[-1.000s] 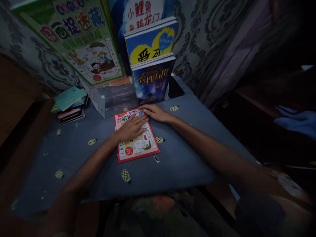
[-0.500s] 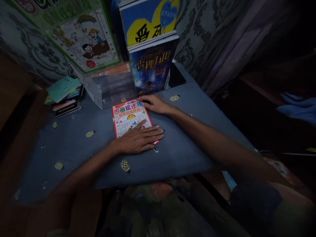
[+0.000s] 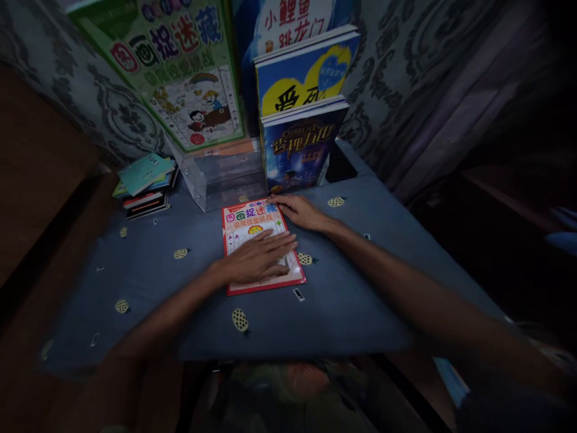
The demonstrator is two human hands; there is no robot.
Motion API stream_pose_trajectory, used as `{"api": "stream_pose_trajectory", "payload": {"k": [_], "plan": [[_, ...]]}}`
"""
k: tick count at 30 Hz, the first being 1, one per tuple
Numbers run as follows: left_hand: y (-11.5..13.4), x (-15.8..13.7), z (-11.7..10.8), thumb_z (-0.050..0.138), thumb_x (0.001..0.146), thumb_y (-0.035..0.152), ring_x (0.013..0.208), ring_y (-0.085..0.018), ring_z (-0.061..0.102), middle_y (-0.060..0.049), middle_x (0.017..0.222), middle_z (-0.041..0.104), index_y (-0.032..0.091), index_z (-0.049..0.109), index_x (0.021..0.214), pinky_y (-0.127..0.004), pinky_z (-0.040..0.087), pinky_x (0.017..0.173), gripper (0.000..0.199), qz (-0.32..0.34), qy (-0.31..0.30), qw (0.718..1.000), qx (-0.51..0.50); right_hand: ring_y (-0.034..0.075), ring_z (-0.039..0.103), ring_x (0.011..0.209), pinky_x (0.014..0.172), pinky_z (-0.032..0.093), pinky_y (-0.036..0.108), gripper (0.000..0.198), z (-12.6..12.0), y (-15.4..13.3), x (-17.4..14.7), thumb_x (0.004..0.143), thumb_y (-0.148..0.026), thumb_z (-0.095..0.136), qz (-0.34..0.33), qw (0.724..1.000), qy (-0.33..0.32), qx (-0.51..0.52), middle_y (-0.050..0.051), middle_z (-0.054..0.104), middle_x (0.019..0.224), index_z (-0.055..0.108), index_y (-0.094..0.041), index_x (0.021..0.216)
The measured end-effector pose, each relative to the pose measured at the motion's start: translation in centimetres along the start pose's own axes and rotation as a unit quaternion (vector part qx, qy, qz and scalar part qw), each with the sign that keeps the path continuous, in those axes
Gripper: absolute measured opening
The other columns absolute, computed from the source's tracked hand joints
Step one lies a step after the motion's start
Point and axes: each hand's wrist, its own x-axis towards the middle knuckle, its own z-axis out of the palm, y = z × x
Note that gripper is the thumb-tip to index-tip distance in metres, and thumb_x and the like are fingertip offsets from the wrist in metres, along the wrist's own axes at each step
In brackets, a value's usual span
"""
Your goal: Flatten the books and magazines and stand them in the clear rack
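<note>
Head view: left hand open across the red book's lower half, right hand resting unclamped at its top-right corner, apart, seemingly steadying it.

Dim light leaves three o'clock nearly black, while the red-edged book at centre looks clearest and the tablecloth blurs toward eight o'clock.

Left hand palm down, fingers extended toward desk's right edge; right hand farther from near edge, fingers slightly bent.
</note>
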Motion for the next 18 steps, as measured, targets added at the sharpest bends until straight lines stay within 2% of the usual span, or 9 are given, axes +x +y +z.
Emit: {"api": "stream_pose_trajectory", "payload": {"k": [4,9,14,18], "plan": [[-4.3,-0.4,-0.5,0.025,0.106,0.052,0.155,-0.019,0.022,-0.008,0.166,0.027,0.023,0.027,0.157,-0.046,0.016,0.127,0.059,-0.090,0.032,0.995,0.016,0.024,0.060,0.130,0.111,0.046,0.049,0.044,0.0,0.2,0.0,0.096,-0.016,0.042,0.009,1.000,-0.002,-0.011,0.005,0.068,0.135,0.064,-0.026,0.133],[-8.8,-2.4,-1.1,0.023,0.106,0.049,0.152,-0.021,0.029,-0.010,0.163,0.035,0.019,0.035,0.154,-0.046,0.022,0.126,0.059,-0.177,0.092,0.980,-0.023,0.027,0.060,0.128,0.110,0.046,0.052,0.043,0.0,-0.7,-0.2,0.097,-0.021,0.046,0.022,0.998,-0.022,-0.060,0.010,0.064,0.139,0.059,-0.022,0.137],[-11.3,-3.8,-0.7,0.029,0.103,0.044,0.144,-0.024,0.044,-0.012,0.153,0.049,0.017,0.045,0.149,-0.046,0.033,0.121,0.056,-0.148,0.167,0.966,-0.128,0.031,0.051,0.138,0.120,0.027,0.060,0.041,2.0,-3.7,-0.7,0.097,-0.020,0.044,0.015,0.980,-0.010,-0.198,0.016,0.061,0.143,0.062,-0.015,0.134],[-12.4,-4.0,-0.6,0.038,0.101,0.049,0.136,-0.026,0.054,-0.016,0.146,0.057,0.014,0.047,0.147,-0.045,0.040,0.115,0.059,-0.133,0.230,0.937,-0.226,0.030,0.048,0.140,0.120,0.032,0.057,0.043,4.7,-6.4,-0.3,0.100,-0.021,0.039,-0.015,0.974,-0.047,-0.222,0.016,0.057,0.146,0.059,-0.014,0.137]]}}
